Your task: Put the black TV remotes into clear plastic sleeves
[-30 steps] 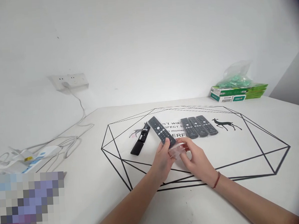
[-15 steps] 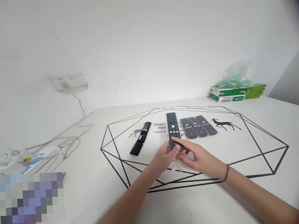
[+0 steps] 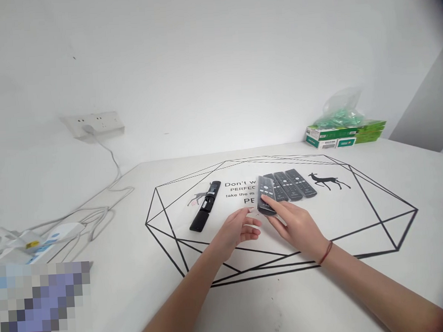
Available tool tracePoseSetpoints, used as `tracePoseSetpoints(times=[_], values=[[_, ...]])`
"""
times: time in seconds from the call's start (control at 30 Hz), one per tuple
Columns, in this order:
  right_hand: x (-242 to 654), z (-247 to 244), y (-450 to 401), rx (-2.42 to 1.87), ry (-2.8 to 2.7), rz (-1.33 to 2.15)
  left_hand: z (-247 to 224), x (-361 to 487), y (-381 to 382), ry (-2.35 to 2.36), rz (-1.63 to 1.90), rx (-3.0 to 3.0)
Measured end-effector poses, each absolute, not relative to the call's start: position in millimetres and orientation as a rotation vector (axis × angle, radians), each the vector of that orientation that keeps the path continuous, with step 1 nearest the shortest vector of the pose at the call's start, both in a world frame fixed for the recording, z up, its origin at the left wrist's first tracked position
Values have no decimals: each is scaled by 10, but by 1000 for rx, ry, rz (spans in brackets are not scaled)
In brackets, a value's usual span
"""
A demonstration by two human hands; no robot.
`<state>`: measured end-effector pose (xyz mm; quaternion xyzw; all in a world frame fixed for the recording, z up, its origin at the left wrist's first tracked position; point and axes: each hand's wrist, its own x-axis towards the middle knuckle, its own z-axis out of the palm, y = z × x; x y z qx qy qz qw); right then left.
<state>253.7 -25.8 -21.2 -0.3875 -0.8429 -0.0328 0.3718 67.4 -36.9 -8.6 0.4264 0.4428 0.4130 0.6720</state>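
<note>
My right hand [image 3: 293,225] grips a black remote control [image 3: 266,189] in a clear plastic sleeve, its index finger lying on the button side near the lower end. Behind and to the right of it, several more black remotes [image 3: 300,183] lie side by side on the table, the leftmost partly covered by the held one. My left hand [image 3: 235,230] is apart from the remote, with its fingers loosely curled and nothing in them. Farther left lies another black remote [image 3: 212,192], its battery bay exposed, with a black battery cover [image 3: 199,220] at its lower end.
The white tabletop [image 3: 369,297] bears black line patterns, lettering and deer figures. Green and white boxes [image 3: 331,136] with a plastic bag [image 3: 340,111] on top stand at the back right. A power strip [image 3: 56,239] and cables lie left, below a wall socket [image 3: 102,123].
The sleeved remote has moved right, towards the row of remotes, in my right hand. My left hand has let go of it and drawn slightly away. The view has shifted a little.
</note>
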Motion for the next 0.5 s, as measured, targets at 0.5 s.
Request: tracePoseSetpoints(times=[0.5], values=[[2340, -141, -312, -955, -1494, 1339, -5, 715, -374, 909, 1091, 1110]])
